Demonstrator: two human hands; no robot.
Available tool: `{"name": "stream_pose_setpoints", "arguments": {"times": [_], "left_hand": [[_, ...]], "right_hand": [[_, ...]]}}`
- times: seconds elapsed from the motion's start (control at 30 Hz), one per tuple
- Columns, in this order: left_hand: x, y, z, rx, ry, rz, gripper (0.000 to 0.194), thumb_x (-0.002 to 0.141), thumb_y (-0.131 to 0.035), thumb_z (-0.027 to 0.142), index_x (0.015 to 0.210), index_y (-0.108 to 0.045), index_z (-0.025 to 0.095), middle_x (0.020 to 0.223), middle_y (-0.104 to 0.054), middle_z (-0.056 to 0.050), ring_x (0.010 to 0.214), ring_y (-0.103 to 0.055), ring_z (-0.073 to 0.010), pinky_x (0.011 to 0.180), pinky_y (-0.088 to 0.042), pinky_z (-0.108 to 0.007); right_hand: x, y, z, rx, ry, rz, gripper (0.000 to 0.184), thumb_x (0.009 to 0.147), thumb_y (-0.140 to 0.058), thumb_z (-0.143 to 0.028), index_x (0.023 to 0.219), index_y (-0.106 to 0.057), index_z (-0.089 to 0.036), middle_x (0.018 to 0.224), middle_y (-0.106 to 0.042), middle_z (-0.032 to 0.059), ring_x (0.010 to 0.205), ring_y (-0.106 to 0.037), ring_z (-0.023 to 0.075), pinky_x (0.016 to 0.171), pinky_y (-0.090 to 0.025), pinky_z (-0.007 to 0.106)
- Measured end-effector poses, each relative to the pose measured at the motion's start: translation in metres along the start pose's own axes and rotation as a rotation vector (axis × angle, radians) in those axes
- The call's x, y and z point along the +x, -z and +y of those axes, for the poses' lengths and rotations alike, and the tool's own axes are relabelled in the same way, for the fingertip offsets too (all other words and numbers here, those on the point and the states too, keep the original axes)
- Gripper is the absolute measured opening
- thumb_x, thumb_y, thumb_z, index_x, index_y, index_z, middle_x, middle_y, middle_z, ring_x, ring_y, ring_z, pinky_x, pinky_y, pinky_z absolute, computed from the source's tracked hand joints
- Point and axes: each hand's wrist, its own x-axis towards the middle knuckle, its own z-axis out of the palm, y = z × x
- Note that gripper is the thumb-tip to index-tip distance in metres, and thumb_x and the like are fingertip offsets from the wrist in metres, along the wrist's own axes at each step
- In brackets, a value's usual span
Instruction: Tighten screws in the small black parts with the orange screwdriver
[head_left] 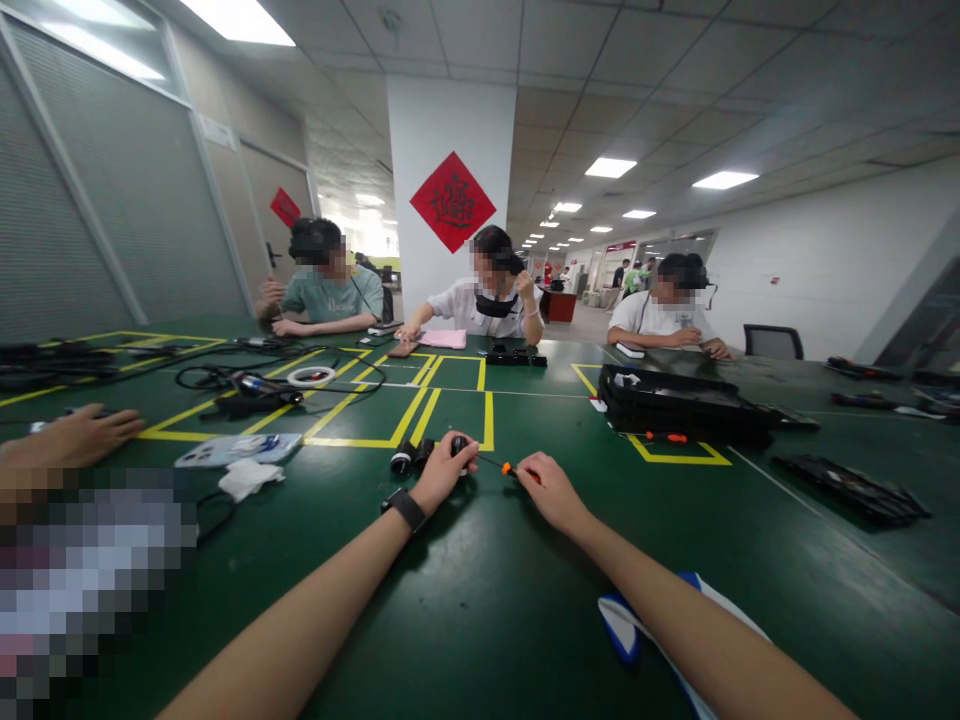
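My left hand (444, 474), with a dark watch (406, 508) on its wrist, is closed round a small black round part (459, 446) just above the table. In my closed right hand (553, 490) is a screwdriver (508, 468) with an orange and dark handle. Its thin shaft points left towards the black part; whether the tip touches it is too small to tell. Beside my left hand stand black cylindrical parts, one with a pale band (403, 458) and another (424, 452) partly hidden by my fingers.
The green table (487, 620) carries yellow tape outlines. Stacked black trays (667, 395) and a black panel (851, 488) lie right. A phone (238, 450), crumpled tissue (250, 479) and cables (259, 385) lie left. A neighbour's hand (82, 435) rests at left; several people sit opposite. Blue-white cloth (622, 625) lies under my right forearm.
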Motion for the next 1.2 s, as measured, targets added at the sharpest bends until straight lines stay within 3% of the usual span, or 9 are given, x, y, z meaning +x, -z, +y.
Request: {"name": "stream_pose_setpoints", "arguments": {"times": [0.13, 0.3, 0.43, 0.67, 0.97, 1.2], "left_hand": [[-0.0005, -0.0001, -0.0006, 0.010, -0.028, 0.003, 0.033, 0.069, -0.057, 0.044, 0.086, -0.051, 0.017, 0.067, -0.057, 0.002, 0.057, -0.058, -0.0102, 0.056, -0.044, -0.021], [-0.0006, -0.0008, 0.0006, 0.030, -0.035, -0.018, 0.032, 0.070, -0.057, 0.043, 0.085, -0.051, 0.016, 0.068, -0.057, 0.001, 0.058, -0.058, -0.0108, 0.056, -0.044, -0.022], [-0.0013, -0.0019, 0.0028, 0.033, -0.023, -0.014, 0.031, 0.070, -0.055, 0.043, 0.085, -0.051, 0.016, 0.066, -0.057, 0.002, 0.056, -0.058, -0.0105, 0.055, -0.044, -0.021], [-0.0047, -0.0031, 0.0037, 0.147, -0.070, -0.031, 0.032, 0.068, -0.058, 0.043, 0.084, -0.052, 0.017, 0.066, -0.056, 0.002, 0.055, -0.057, -0.0110, 0.053, -0.042, -0.021], [-0.0045, -0.0005, 0.0042, 0.258, -0.129, 0.001, 0.037, 0.058, -0.067, 0.041, 0.083, -0.054, 0.018, 0.070, -0.058, 0.002, 0.061, -0.054, -0.0121, 0.060, -0.041, -0.023], [-0.0026, 0.0014, -0.0012, 0.271, -0.141, -0.007, 0.036, 0.063, -0.062, 0.044, 0.086, -0.054, 0.018, 0.069, -0.058, 0.002, 0.060, -0.054, -0.0124, 0.059, -0.041, -0.023]], "right_hand": [[-0.0030, 0.0029, -0.0017, 0.031, 0.015, 0.007, 0.010, 0.075, -0.054, -0.023, 0.082, -0.058, -0.017, 0.084, -0.055, 0.0029, 0.079, -0.050, 0.0146, 0.075, -0.040, 0.029], [-0.0036, 0.0012, -0.0018, 0.070, -0.018, -0.021, 0.018, 0.074, -0.056, -0.025, 0.090, -0.056, -0.017, 0.087, -0.056, 0.0027, 0.080, -0.050, 0.0146, 0.074, -0.041, 0.028], [-0.0023, 0.0016, -0.0019, 0.025, 0.007, -0.043, 0.019, 0.083, -0.043, -0.023, 0.083, -0.060, -0.016, 0.085, -0.057, 0.0050, 0.085, -0.050, 0.0152, 0.081, -0.038, 0.031], [-0.0042, 0.0066, -0.0040, 0.118, 0.032, 0.011, 0.012, 0.071, -0.053, -0.016, 0.083, -0.053, -0.018, 0.081, -0.057, 0.0003, 0.075, -0.052, 0.0131, 0.071, -0.041, 0.026], [-0.0029, 0.0052, -0.0022, 0.152, 0.013, 0.014, 0.014, 0.069, -0.051, -0.016, 0.082, -0.053, -0.018, 0.075, -0.057, -0.0015, 0.070, -0.053, 0.0123, 0.067, -0.041, 0.025], [-0.0032, 0.0052, -0.0028, 0.173, 0.000, 0.016, 0.014, 0.069, -0.051, -0.016, 0.082, -0.054, -0.017, 0.075, -0.059, -0.0008, 0.068, -0.054, 0.0115, 0.066, -0.042, 0.024]]}}
